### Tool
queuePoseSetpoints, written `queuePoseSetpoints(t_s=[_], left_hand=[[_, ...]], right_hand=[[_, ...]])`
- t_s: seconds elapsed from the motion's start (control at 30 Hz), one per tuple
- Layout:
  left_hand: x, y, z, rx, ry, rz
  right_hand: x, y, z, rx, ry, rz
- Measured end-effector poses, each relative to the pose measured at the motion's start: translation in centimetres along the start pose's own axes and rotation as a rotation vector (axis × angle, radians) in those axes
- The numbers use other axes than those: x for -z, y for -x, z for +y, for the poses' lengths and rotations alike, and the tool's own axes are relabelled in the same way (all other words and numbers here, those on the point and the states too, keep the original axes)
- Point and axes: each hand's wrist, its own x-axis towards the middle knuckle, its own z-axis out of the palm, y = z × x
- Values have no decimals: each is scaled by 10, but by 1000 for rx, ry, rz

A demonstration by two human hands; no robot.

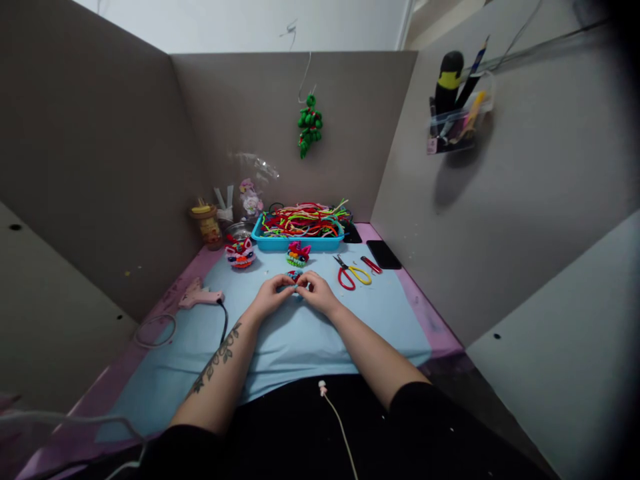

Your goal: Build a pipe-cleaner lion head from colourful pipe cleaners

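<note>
Both my hands meet over the middle of the light blue cloth (380,320). My left hand (274,294) pinches a small red and light blue pipe cleaner figure (295,274) from one side. From the other side my right hand (318,292) grips it, fingertips closed. My fingers cover most of the figure. Just beyond stands a pipe cleaner animal head (299,254) in pink, red and yellow-green. A second animal head (241,255), pink and red with an orange mouth, sits farther left.
A blue tray (300,245) heaped with pipe cleaners (305,220) stands behind. Scissors (353,273), a small red-handled tool (371,265) and a black phone (384,255) lie right. Left lies a pink glue gun (200,294) with its cord. Grey partitions (280,87) surround the table.
</note>
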Motion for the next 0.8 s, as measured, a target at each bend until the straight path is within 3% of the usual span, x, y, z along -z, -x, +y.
queuePoseSetpoints(t_s=[0.5,0.67,0.8], left_hand=[[2,0,-1,35,87,-52],[1,0,1,60,110,-36],[0,0,1,128,259,21]], right_hand=[[-4,0,8,-142,-147,-37],[-4,-1,9,-141,-140,-38],[-4,0,7,-121,-123,-22]])
